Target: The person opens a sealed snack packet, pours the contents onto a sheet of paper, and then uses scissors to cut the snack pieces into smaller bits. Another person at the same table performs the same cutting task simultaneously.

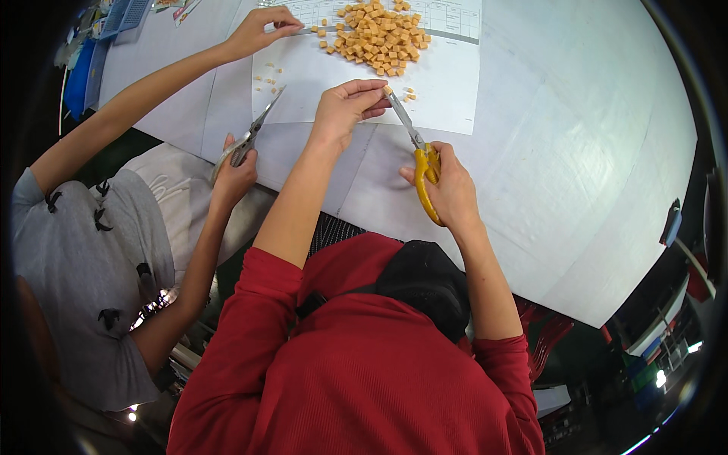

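Observation:
My left hand (345, 112) is closed in a pinch on a small orange-tan foam-like cube (388, 89) above the white paper sheet (447, 106). My right hand (455, 191) is wrapped round the yellow handles of a pair of scissors (419, 155). Its blades point up and left, and their tips meet the cube at my left fingertips. How far apart the blades are is too small to tell. Just right of the tips lie a few tiny cut pieces (410, 95). Beyond my hands rises a heap of similar cubes (383, 38).
A co-worker in grey at the left holds dark-handled scissors (254, 136), with the other hand (265, 30) over the sheet beside the heap. Tiny pieces (271, 79) lie near those scissors. The white table (561, 167) extends right; a blue basket (125, 17) stands far left.

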Tool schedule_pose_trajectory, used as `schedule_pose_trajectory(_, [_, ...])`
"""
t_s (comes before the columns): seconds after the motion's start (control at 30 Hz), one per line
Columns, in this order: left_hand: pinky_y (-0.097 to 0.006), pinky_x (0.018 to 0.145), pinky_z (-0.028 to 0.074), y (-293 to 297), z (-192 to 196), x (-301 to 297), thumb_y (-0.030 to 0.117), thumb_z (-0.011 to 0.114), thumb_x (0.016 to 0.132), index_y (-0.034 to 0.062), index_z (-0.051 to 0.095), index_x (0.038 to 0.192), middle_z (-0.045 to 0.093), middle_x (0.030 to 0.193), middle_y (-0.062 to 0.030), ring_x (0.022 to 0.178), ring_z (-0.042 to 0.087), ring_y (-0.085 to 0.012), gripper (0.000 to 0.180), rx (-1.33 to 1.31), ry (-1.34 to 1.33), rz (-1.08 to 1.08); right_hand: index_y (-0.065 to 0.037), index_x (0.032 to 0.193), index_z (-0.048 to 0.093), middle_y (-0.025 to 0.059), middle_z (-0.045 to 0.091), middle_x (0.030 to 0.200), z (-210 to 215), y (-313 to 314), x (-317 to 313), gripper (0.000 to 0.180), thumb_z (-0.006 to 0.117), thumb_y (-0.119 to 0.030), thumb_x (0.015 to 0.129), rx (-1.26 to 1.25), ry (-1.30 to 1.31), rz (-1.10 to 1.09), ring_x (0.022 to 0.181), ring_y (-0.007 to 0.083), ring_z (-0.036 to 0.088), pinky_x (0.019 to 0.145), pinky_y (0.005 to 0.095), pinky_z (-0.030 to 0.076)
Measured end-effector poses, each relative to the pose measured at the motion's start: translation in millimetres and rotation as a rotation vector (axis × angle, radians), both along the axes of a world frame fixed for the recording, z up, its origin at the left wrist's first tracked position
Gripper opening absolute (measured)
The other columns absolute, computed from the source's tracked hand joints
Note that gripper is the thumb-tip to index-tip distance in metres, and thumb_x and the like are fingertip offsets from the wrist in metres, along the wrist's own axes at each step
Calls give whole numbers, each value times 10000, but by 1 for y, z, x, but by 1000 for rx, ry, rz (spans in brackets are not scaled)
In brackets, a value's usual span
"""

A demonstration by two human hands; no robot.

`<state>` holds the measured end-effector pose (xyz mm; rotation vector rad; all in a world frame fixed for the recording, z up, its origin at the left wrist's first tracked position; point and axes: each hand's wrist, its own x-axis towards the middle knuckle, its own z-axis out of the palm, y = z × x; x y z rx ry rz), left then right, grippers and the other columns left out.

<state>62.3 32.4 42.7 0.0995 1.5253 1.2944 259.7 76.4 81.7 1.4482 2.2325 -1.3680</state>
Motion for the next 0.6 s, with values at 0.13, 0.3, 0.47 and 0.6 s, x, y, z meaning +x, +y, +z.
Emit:
schedule_pose_trajectory(0.13, [-290,825,536,-1,-1,-2,56,612,888,-18,612,1111,668,1001,-125,890,666,-192,235,-5,37,-63,10,1140,495,206,640,951,1,-1,1,654,726,-478,771,23,10,16,876,347,632,756,404,491])
schedule_pose_trajectory(0.3, [-256,736,556,0,-1,-2,6,603,863,-44,564,1115,676,946,-176,832,690,-209,260,37,76,-73,7,1120,503,210,640,938,-2,-1,3,637,739,-465,763,20,0,23,871,347,634,745,400,493])
schedule_pose_trajectory(0.47, [-286,775,558,-1,-13,-3,31,623,866,-35,555,1127,662,980,-167,866,678,-211,278,38,59,-93,-5,1088,523,201,654,924,-7,0,6,641,718,-518,757,29,-8,21,834,360,650,695,424,510])
schedule_pose_trajectory(0.6, [-313,809,557,1,-22,0,33,629,865,-25,547,1134,650,1004,-162,888,672,-219,287,1,12,-88,2,1076,529,202,654,854,-14,1,7,625,731,-495,756,10,-21,9,787,350,649,679,410,503])
